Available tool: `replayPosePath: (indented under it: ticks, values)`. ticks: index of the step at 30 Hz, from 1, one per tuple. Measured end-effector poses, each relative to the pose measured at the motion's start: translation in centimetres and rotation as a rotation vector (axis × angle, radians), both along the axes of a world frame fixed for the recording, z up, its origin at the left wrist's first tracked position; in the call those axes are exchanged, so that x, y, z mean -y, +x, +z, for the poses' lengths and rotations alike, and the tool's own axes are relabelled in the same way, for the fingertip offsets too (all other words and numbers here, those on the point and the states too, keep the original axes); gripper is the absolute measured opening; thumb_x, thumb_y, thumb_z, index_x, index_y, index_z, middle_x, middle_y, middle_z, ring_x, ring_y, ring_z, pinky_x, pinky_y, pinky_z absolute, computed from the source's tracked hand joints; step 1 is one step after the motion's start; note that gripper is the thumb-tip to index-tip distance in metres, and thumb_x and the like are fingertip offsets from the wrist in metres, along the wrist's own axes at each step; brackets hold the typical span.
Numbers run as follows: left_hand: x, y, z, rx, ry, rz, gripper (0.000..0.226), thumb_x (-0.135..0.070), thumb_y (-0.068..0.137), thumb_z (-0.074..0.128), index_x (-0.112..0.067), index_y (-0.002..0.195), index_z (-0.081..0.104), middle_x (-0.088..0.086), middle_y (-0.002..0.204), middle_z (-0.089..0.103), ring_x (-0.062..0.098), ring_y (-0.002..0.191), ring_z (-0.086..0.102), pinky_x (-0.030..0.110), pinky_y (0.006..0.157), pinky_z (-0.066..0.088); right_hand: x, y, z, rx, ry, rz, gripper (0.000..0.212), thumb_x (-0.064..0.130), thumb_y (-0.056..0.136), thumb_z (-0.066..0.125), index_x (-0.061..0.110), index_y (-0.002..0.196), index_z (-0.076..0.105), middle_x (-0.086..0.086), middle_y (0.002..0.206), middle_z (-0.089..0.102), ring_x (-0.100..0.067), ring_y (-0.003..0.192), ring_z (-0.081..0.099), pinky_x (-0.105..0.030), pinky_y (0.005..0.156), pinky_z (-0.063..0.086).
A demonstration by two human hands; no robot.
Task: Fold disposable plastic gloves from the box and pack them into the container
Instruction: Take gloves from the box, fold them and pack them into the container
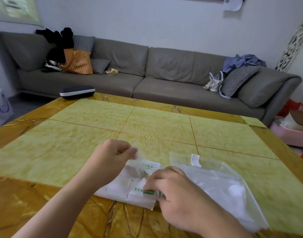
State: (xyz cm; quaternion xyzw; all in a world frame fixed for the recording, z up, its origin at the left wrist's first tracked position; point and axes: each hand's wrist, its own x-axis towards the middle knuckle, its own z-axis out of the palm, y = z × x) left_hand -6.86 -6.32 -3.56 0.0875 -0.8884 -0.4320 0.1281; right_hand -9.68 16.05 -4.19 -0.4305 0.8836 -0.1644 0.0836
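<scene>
A thin clear plastic glove (pixel 137 156) rises out of the torn top of a flattened white glove box (pixel 130 184), which lies on the near part of the yellow tiled table (pixel 164 124), printed with green and grey lettering turned away from the viewer. The left hand (pixel 112 154) is raised just above the box's far end, its fingers curled and its thumb and forefinger pinching the top of the glove. The right hand (pixel 178 189) rests on the near right part of the box, fingers bent, fingertips pressing down on the cardboard by the green label; whether they clasp anything cannot be told. Just to the right of the box, touching or slightly under the right hand, lies a clear zip-top plastic bag (pixel 221 182) with a white tab at its far edge and pale folded material inside. At the table's far left corner sits a dark case with a white stripe (pixel 77 92). Beyond the table stands a long grey sofa (pixel 164 74) carrying an orange bag (pixel 77 61), checked cushions and blue clothing.
</scene>
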Motion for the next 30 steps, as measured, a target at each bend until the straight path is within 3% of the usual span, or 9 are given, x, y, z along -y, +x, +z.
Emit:
replayPosePath:
  ticks: [3, 6, 9, 12, 16, 20, 25, 27, 30]
  values:
    - [-0.3, -0.2, -0.1, 0.009, 0.063, -0.019, 0.034, -0.043, 0.1, 0.06, -0.029, 0.072, 0.075, 0.002, 0.053, 0.053, 0.01, 0.044, 0.031, 0.026, 0.045, 0.028, 0.1, 0.1, -0.1, -0.022, -0.001, 0.007, 0.058, 0.006, 0.091, 0.044, 0.034, 0.138, 0.063, 0.027, 0.136, 0.053, -0.01, 0.133, 0.031, -0.022, 0.111, 0.032]
    - [-1.3, -0.2, -0.3, 0.053, 0.025, -0.109, 0.034, -0.045, 0.1, 0.059, -0.03, 0.075, 0.076, -0.003, 0.064, 0.067, 0.008, 0.047, 0.04, 0.026, 0.051, 0.034, 0.3, 0.2, 0.0, -0.042, 0.014, 0.011, 0.06, 0.004, 0.089, 0.047, 0.033, 0.139, 0.062, 0.021, 0.135, 0.055, -0.012, 0.133, 0.033, -0.025, 0.112, 0.034]
    - [-2.2, 0.0, -0.1, 0.039, 0.027, -0.146, 0.034, -0.046, 0.1, 0.058, -0.029, 0.077, 0.075, 0.002, 0.065, 0.066, 0.022, 0.052, 0.045, 0.038, 0.052, 0.038, 0.4, 0.3, 0.1, -0.069, 0.029, 0.026, 0.057, 0.004, 0.09, 0.051, 0.033, 0.138, 0.062, 0.018, 0.134, 0.056, -0.014, 0.132, 0.036, -0.02, 0.11, 0.032]
    - [-2.6, 0.3, 1.0, -0.054, 0.133, -0.14, 0.035, -0.038, 0.101, 0.059, -0.022, 0.076, 0.076, -0.001, 0.075, 0.073, 0.022, 0.074, 0.068, 0.038, 0.074, 0.054, 0.4, 0.3, 0.0, -0.078, 0.038, 0.029, 0.056, 0.006, 0.09, 0.052, 0.035, 0.137, 0.062, 0.018, 0.132, 0.056, -0.015, 0.129, 0.038, -0.017, 0.107, 0.03]
    - [-3.0, 0.7, 2.4, -0.168, 0.492, -0.05, 0.037, -0.032, 0.101, 0.06, -0.008, 0.078, 0.077, 0.008, 0.085, 0.077, 0.025, 0.089, 0.073, 0.033, 0.088, 0.055, 0.4, 0.2, -0.3, -0.064, 0.039, 0.026, 0.058, 0.005, 0.089, 0.051, 0.036, 0.137, 0.061, 0.02, 0.134, 0.054, -0.013, 0.131, 0.035, -0.012, 0.106, 0.023]
    - [-2.4, 0.4, 2.5, -0.25, 0.912, 0.034, 0.043, -0.03, 0.102, 0.058, 0.012, 0.095, 0.067, 0.013, 0.094, 0.073, 0.022, 0.084, 0.067, 0.036, 0.082, 0.056, 0.5, -0.1, -0.4, -0.057, 0.055, 0.038, 0.057, 0.006, 0.09, 0.051, 0.037, 0.138, 0.06, 0.021, 0.139, 0.051, -0.012, 0.134, 0.034, -0.01, 0.108, 0.017]
    - [-1.5, 0.0, 2.9, -0.292, 1.462, 0.025, 0.031, -0.027, 0.108, 0.048, -0.003, 0.101, 0.066, 0.009, 0.093, 0.066, 0.017, 0.078, 0.068, 0.023, 0.068, 0.059, 0.7, -0.6, -0.5, -0.027, 0.06, 0.043, 0.048, 0.014, 0.097, 0.052, 0.033, 0.139, 0.062, 0.018, 0.146, 0.05, -0.015, 0.142, 0.031, -0.018, 0.116, 0.018]
    - [-1.8, 0.2, 3.5, -0.261, 1.542, 0.037, 0.028, -0.028, 0.108, 0.046, -0.01, 0.103, 0.066, 0.004, 0.093, 0.069, 0.011, 0.073, 0.071, 0.02, 0.063, 0.059, 0.7, -0.4, -0.3, -0.015, 0.007, -0.004, 0.044, 0.017, 0.099, 0.05, 0.032, 0.138, 0.062, 0.017, 0.147, 0.048, -0.012, 0.145, 0.028, -0.024, 0.119, 0.023]
    - [-2.2, 0.4, 3.8, -0.288, 1.694, 0.09, 0.031, -0.025, 0.105, 0.054, -0.002, 0.096, 0.072, 0.005, 0.091, 0.069, 0.01, 0.071, 0.07, 0.019, 0.076, 0.058, 0.6, 0.1, 0.0, 0.009, -0.152, -0.127, 0.038, 0.02, 0.1, 0.047, 0.033, 0.13, 0.066, 0.018, 0.145, 0.047, 0.0, 0.139, 0.035, -0.022, 0.113, 0.034]
